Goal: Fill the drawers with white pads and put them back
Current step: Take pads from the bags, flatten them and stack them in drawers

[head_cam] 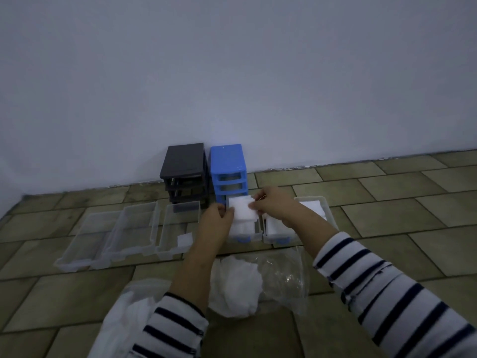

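Just before the blue drawer frame (227, 171), both hands (216, 217) (272, 202) pinched a white pad (242, 208) over a blue-handled drawer (244, 232); loose grip risked spilling it beside.

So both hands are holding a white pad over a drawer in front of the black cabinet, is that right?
Not quite. The head view shows the left hand and right hand holding the white pad over a drawer in front of the blue cabinet, not the black cabinet beside it.
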